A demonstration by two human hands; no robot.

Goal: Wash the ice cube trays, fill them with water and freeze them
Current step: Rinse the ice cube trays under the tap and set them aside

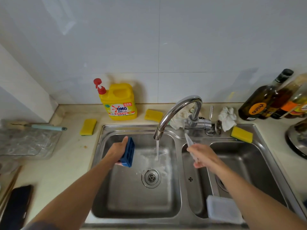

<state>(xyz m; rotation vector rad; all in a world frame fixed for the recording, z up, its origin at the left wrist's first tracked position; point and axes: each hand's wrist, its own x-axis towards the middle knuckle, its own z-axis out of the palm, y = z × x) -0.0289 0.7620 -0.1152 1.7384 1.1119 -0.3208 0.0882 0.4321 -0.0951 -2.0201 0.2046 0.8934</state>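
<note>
Overall, a beige tabletop [66, 156] carries a stainless double-basin sink [136, 127] set against a white tiled wall. A chrome gooseneck faucet [176, 110] rises from the rear ledge between the basins, with its spout over the left basin. Water [157, 150] runs from the spout and strikes the basin floor behind the drain strainer [151, 178].

A yellow detergent jug [118, 103] with a red pump stands upright behind the left basin. Dark glass bottles [259, 103] stand at the far right of the tabletop. A black phone [16, 208] lies flat near the left front edge.

A white rectangular tray [223, 209] sits at the near end of the right basin, just beside the divider.

The left hand [118, 150] is over the left basin, left of the water. Its grip is closed on a blue ice cube tray [128, 152], held on edge with the thumb pointing up along the tray's back.

The right hand [203, 155] is over the divider, right of the water. Its grip pinches a translucent plastic piece [189, 141], seen edge-on and tilted toward the faucet. Whether this is a tray or a lid cannot be told.

Three yellow sponges [88, 127] [153, 115] [241, 134] lie around the sink rim.
</note>
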